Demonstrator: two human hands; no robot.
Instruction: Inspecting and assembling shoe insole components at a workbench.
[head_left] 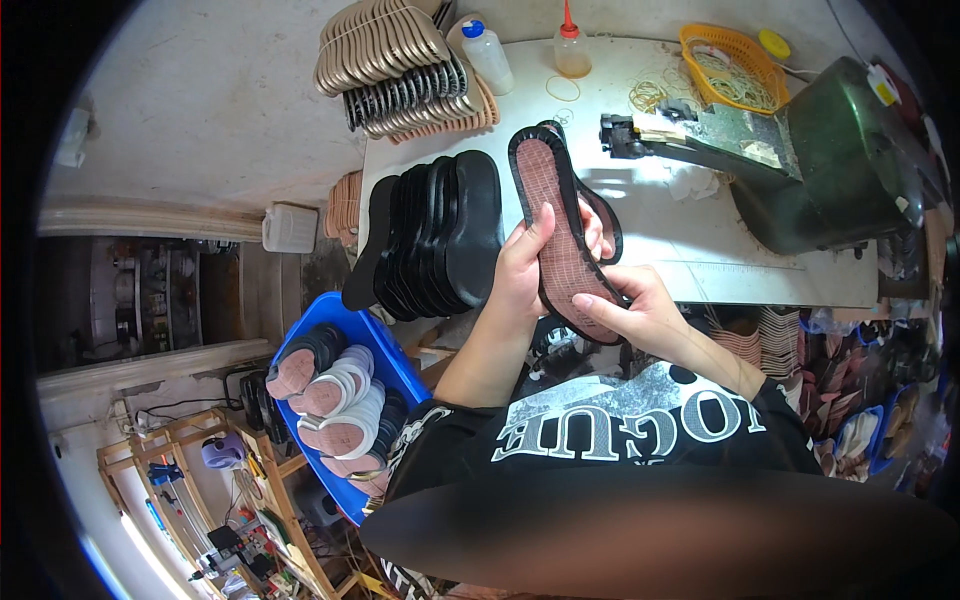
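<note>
Both my hands hold a shoe insole (pixel 560 225) over the table's near edge. Its brownish-pink, grid-lined underside faces me, rimmed in black. My left hand (pixel 522 262) grips its left edge, thumb flat on the underside and fingers behind. Lower down, my right hand (pixel 645 310) pinches the right edge near the rounded end, thumb on top. Behind it shows part of a second black-rimmed piece (pixel 612 225), close to my left fingertips; whether the two are joined is hidden. To the left, a row of black insoles (pixel 475 220) stands packed together on the table.
A green sewing machine (pixel 835 160) occupies the white table's (pixel 690 270) right side. At the back are gold-beige insole stacks (pixel 380 50), a blue-capped bottle (pixel 487 58), a red-tipped bottle (pixel 572 50) and a yellow basket (pixel 735 65). A blue bin (pixel 405 360) with wrapped soles stands lower left.
</note>
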